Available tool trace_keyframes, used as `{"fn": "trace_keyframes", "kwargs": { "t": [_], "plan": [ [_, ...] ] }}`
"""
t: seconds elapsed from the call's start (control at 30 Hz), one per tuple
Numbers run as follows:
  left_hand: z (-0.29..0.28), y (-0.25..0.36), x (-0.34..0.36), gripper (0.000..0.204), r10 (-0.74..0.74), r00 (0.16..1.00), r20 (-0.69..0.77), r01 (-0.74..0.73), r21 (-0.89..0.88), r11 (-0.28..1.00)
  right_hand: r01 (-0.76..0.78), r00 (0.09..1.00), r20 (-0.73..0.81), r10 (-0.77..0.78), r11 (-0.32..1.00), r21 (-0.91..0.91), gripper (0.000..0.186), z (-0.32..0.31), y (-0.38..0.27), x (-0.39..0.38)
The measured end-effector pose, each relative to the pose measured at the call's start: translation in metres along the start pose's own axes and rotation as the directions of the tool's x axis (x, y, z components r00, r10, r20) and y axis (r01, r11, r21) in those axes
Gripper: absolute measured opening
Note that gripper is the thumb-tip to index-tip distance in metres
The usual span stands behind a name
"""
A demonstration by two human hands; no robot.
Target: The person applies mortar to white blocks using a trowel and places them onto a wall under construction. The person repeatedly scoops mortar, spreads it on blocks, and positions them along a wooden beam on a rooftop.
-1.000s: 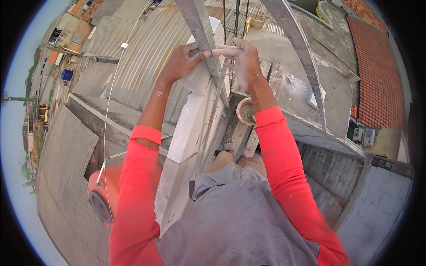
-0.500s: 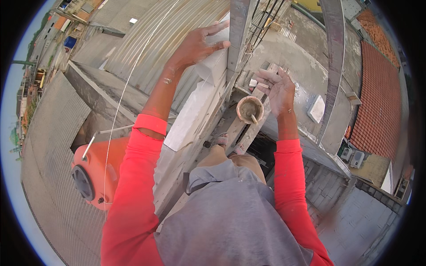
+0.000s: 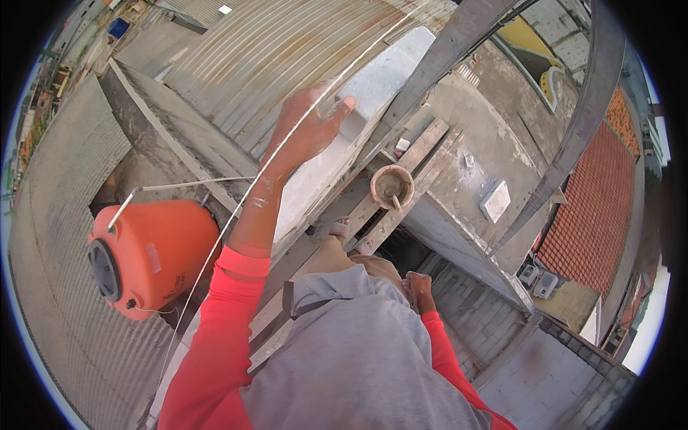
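Observation:
My left hand [image 3: 308, 127] is at the near end of a pale block [image 3: 394, 72] on top of a white block wall [image 3: 304, 183]. Its thumb is spread toward the block, and the fingertips are partly hidden. A white string [image 3: 247, 193] crosses in front of this hand. Low beside my trousers is my right hand [image 3: 419, 290], fingers curled, with nothing visible in it. Ahead of my feet, a round bucket [image 3: 375, 188] of grey mortar stands on wooden planks [image 3: 430, 159]. A short handle [image 3: 396, 203] sticks out of the mortar.
An orange water tank [image 3: 172, 240] with a pipe is at left, beside corrugated roofing [image 3: 50, 236]. Metal beams [image 3: 437, 61] slant past the wall at upper right. A dark gap [image 3: 412, 251] opens beside the planks. A white slab [image 3: 496, 201] lies on the concrete roof.
My right hand has dropped from near the bucket to beside my trousers. My left hand has drawn back from over the block to its near end. The view has shifted.

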State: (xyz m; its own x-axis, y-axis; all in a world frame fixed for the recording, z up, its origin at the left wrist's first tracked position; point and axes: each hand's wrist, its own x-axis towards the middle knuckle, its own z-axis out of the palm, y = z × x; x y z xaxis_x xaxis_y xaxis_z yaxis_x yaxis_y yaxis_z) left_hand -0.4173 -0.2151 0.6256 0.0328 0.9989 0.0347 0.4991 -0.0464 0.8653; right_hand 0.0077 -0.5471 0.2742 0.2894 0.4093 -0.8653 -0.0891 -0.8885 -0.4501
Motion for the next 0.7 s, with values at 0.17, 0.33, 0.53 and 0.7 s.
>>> {"fn": "trace_keyframes", "kwargs": {
  "t": [0.17, 0.33, 0.53, 0.7],
  "plan": [
    [-0.001, 0.066, -0.087, 0.058, 0.101, 0.971, 0.217, 0.069, -0.659, 0.749, -0.015, 0.99, -0.142, -0.004, 0.991, -0.137, 0.034, -0.016, -0.012, 0.002],
    [0.059, 0.024, -0.133, 0.04, -0.043, 0.852, 0.521, 0.227, -0.295, 0.928, 0.023, 0.994, -0.107, -0.039, 0.988, -0.151, 0.037, -0.013, -0.026, 0.003],
    [0.057, -0.14, -0.197, 0.029, -0.132, 0.83, -0.541, 0.299, 0.233, 0.925, 0.009, 0.999, -0.035, -0.013, 0.991, -0.133, 0.033, 0.005, -0.027, 0.024],
    [0.03, -0.231, -0.218, 0.058, -0.349, 0.794, -0.498, 0.573, 0.419, 0.705, 0.006, 1.0, 0.014, -0.004, 0.98, -0.2, 0.04, 0.032, -0.049, 0.059]
  ]
}}
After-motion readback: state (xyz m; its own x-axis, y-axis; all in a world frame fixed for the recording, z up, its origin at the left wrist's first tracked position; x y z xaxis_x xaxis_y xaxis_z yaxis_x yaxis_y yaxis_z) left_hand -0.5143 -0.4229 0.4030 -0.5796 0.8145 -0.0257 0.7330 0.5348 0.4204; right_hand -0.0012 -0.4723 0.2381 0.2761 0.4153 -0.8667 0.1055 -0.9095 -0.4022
